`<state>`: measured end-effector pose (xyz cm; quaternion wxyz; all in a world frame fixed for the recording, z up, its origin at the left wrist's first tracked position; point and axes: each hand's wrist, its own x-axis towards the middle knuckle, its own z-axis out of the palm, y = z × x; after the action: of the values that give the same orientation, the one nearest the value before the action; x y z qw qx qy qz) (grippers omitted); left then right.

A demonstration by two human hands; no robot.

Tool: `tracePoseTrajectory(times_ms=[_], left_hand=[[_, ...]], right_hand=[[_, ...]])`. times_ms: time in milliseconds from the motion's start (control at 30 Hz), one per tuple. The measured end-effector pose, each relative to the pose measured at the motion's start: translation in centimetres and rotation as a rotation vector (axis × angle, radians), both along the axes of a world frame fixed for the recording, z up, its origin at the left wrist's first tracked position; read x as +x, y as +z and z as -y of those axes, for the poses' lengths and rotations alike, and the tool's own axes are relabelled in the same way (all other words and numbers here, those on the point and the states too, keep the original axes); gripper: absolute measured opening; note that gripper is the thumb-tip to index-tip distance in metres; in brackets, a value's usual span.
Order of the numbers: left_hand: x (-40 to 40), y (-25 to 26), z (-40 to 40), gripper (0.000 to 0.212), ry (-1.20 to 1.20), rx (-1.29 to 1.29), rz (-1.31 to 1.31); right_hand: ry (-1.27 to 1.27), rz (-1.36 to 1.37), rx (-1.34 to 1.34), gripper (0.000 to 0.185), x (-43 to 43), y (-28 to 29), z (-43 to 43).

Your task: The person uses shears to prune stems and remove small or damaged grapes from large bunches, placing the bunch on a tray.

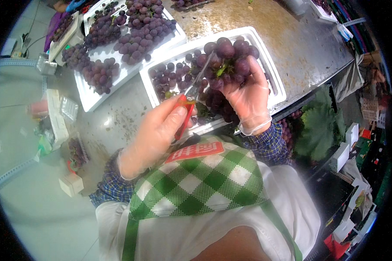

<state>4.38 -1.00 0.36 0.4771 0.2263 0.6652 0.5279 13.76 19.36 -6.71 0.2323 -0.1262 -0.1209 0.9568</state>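
Observation:
In a thin clear glove, my left hand (155, 129) grips red-handled fruit snips (184, 119). Their narrow metal blades point up and right, reaching the side of a bunch of dark purple grapes (227, 55). My right hand (248, 93), also gloved, supports that bunch from below and the right, with its thumb against the outer grapes. A green stem (220, 71) shows in the middle of the bunch. Beneath both hands lies a white foam tray (277, 88) with loose grapes (170, 76) and more bunches, partly covered by my hands.
Another white foam tray (86, 98) with several grape bunches (137, 42) stands at the back left of the metal table (124, 114). Beyond the table's right edge are a large green leaf (320, 124) and stacked crates (362, 153). Clear plastic boxes (68, 109) sit at left.

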Motion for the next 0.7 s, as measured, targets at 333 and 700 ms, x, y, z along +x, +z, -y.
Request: tracePoseTrajectory(times_ms=[333,700], left_hand=[[-0.8,-0.9,2.4,0.047,0.001,-0.130,-0.035],[0.4,-0.7,2.0,0.038,0.000,0.092,0.329]], right_hand=[[-0.278,0.142,0.310,0.042,-1.4,1.6,0.5],[0.092,-0.198,-0.290,0.051,-1.5,1.7,-0.9]])
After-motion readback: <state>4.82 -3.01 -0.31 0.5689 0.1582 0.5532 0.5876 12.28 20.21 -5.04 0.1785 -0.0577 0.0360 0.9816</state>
